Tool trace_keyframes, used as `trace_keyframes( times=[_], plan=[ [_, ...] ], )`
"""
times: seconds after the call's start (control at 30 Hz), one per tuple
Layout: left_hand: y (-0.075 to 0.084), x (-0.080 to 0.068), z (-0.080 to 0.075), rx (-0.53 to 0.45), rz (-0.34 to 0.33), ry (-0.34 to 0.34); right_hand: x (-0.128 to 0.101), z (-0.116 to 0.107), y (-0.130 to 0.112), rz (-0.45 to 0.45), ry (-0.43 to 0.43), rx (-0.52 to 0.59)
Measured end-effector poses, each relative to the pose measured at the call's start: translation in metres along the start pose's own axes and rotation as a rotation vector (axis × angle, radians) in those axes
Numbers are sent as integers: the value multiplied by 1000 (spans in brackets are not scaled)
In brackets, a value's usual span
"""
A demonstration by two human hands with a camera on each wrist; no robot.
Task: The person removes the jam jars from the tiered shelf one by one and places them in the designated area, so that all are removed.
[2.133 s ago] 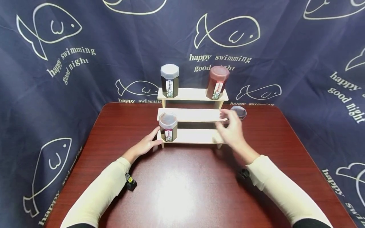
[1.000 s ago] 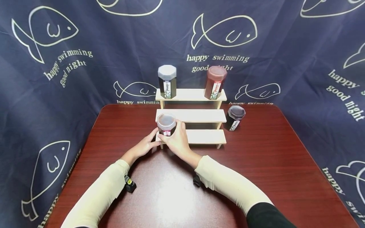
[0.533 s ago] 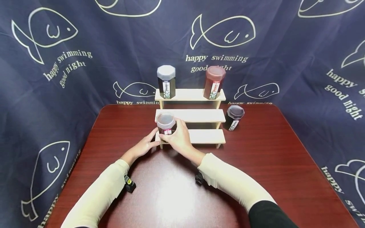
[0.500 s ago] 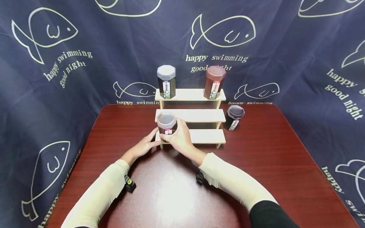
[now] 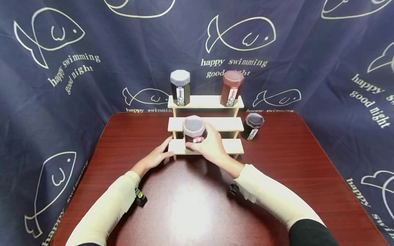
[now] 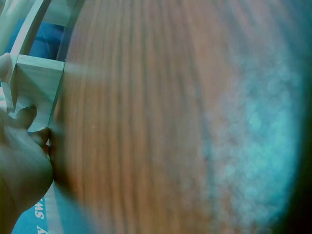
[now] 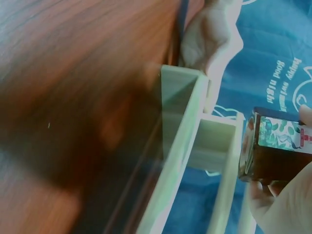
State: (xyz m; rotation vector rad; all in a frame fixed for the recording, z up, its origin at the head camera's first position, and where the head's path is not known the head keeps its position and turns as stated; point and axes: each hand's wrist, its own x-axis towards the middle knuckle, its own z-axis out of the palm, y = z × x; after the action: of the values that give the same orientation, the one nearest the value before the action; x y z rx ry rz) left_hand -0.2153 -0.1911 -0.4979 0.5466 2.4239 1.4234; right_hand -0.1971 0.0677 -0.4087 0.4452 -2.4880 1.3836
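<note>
My right hand grips an octagonal jar with a translucent lid, dark contents and a pink-and-white label. In the right wrist view the jar's base shows, apart from the shelves; the head view has it over the lowest step. My left hand holds the left end of the three-tier wooden rack, thumb at the front edge and fingers along the side. In the left wrist view, bent fingertips lie against the rack's end panel.
On the top tier stand a dark jar with a whitish lid and a red jar. A dark jar with a grey lid stands on the reddish-brown table, right of the rack. Behind hangs a blue fish-print cloth.
My right hand moved from the rack's right end to the jar at the lowest step's left end, gripped it, and has lifted it rightward. The left hand stays at the rack.
</note>
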Motion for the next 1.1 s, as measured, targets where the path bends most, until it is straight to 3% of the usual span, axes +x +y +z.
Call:
trace_keyframes(
  times=[0.1,0.13,0.2,0.33,0.93,1.1],
  plan=[
    [21,-7,-4,15,-8,-13,-1,-13,0,15,7,34],
    [21,-7,-4,17,-6,-12,-2,-17,1,17,9,41],
    [18,-7,-3,22,4,0,-3,-26,3,23,17,46],
    [-9,2,2,23,7,25,-3,-46,9,31,32,6],
    [-10,0,2,12,-12,8,2,-147,38,76,157,-50],
    [-12,1,1,26,-15,15,4,-169,48,108,202,-139]
  ],
)
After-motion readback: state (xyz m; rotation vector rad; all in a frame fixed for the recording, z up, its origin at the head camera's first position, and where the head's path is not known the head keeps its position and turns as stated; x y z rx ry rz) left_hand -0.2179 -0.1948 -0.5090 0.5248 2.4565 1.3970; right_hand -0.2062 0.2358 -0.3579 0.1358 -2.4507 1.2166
